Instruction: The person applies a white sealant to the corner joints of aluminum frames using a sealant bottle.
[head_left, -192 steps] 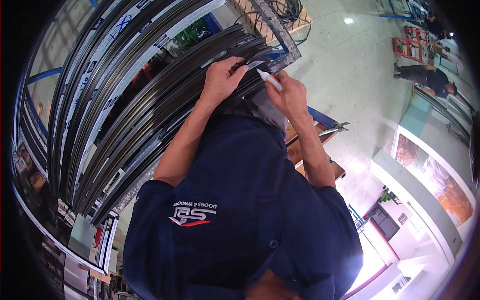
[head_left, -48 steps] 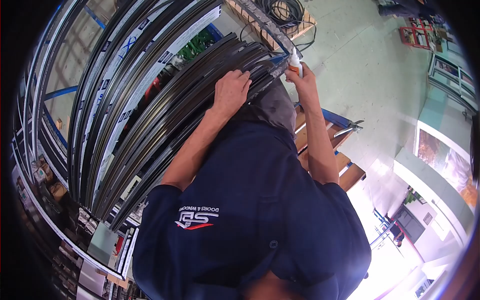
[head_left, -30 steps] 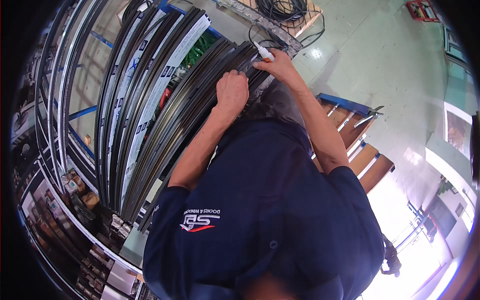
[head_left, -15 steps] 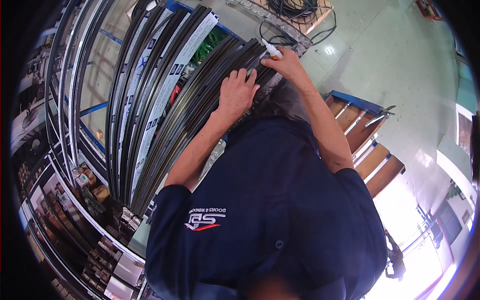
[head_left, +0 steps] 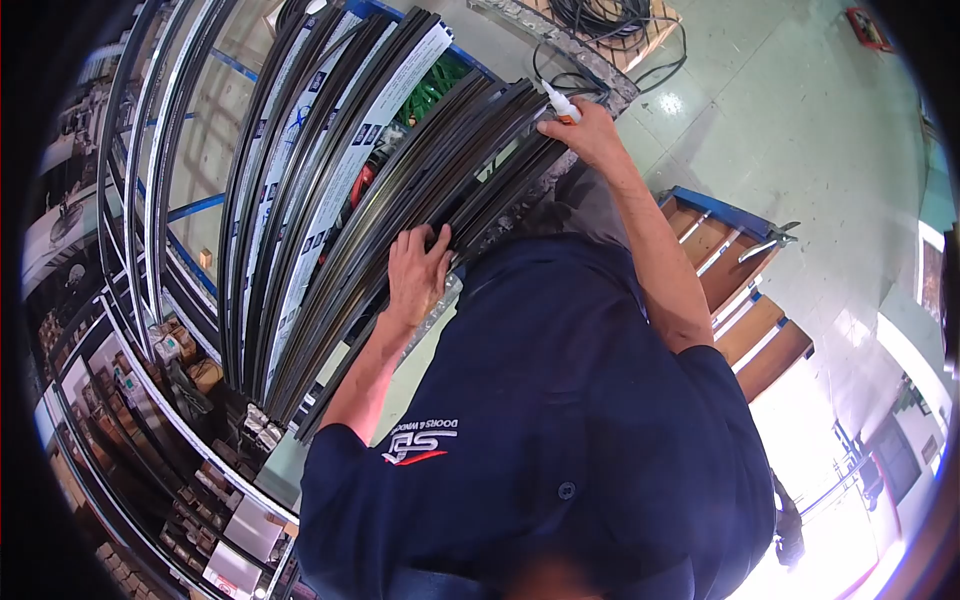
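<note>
A bundle of long dark window-frame profile strips (head_left: 385,205) lies diagonally in front of me. My left hand (head_left: 415,275) is on the near edge of the bundle, its fingers curled over a dark strip. A gap shows between the nearest dark strips (head_left: 515,185) and the rest. At the bundle's far right end, my right hand (head_left: 592,132) grips a small white squeeze bottle (head_left: 562,103) with an orange band and a pointed nozzle tipped up and left. The thumb of that hand is close to the strip ends.
More profiles with white printed film (head_left: 365,130) lie to the left on a blue rack (head_left: 195,207). A coil of black cable (head_left: 605,15) sits at the top. On the right stands a wooden slatted crate (head_left: 710,240) with pliers (head_left: 768,240) on its corner.
My left hand has slid down and left along the strips, and a gap has widened near the nearest strips. My right hand still holds the bottle, with little movement.
</note>
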Demonstrator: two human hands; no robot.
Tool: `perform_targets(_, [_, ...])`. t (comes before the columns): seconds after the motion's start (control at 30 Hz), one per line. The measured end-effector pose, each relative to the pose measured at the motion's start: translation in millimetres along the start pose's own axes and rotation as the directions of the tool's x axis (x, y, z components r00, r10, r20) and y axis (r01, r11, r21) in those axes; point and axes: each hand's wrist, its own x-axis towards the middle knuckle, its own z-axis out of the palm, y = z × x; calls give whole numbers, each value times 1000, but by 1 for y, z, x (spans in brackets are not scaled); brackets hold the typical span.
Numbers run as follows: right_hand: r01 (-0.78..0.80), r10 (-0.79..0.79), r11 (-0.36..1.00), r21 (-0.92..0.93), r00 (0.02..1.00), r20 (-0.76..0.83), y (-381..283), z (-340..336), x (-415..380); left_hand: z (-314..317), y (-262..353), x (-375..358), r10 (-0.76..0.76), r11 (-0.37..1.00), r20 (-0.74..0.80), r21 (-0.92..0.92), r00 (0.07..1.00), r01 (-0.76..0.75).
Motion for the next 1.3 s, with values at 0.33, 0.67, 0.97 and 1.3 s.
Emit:
perform_targets(0.33, [-13,13,1000,-4,999,42,0,-2,3,9,10,23,70,997,16,-18,997,-70])
perform_targets(0.67, [-102,83,798,595,995,60,10,-8,-9,28,44,143,293,956,-42,21,955,-293])
perform_targets(0.97, [46,-111,837,546,990,87,5,-19,-24,23,45,143,307,952,-11,1,952,-307])
perform_targets(1.3, [117,-141,940,322,989,52,0,-22,-33,20,39,152,355,934,34,-48,934,-353])
